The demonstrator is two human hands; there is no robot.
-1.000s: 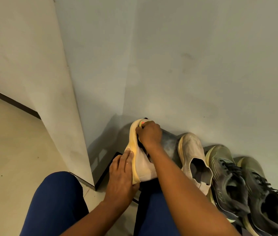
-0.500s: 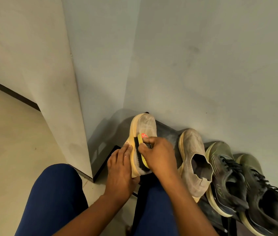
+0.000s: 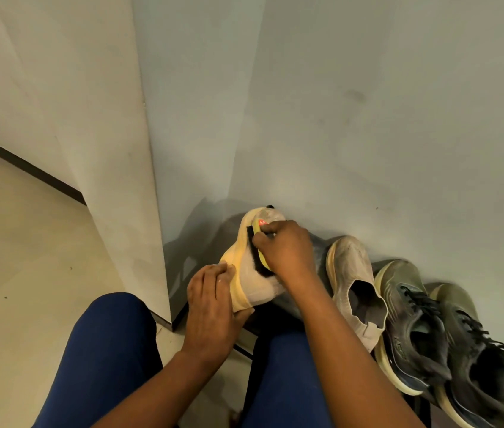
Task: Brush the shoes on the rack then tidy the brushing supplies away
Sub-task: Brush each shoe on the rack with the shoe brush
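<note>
Rack (image 3: 263, 324) holds four shoes; left hand (image 3: 210, 307) steadies beige shoe (image 3: 254, 279), right hand (image 3: 287, 250) grips brush (image 3: 258, 253).

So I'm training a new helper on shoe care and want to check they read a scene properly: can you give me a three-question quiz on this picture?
1. True or false: the right hand grips a brush against the pale shoe.
2. How many other shoes stand on the rack beside it?
A) one B) three C) five
3. Fill in: the left hand steadies the pale shoe at its ____ sole edge.

Key
1. True.
2. B: one matching pale shoe and two dark laced trainers.
3. Yellow.
</note>
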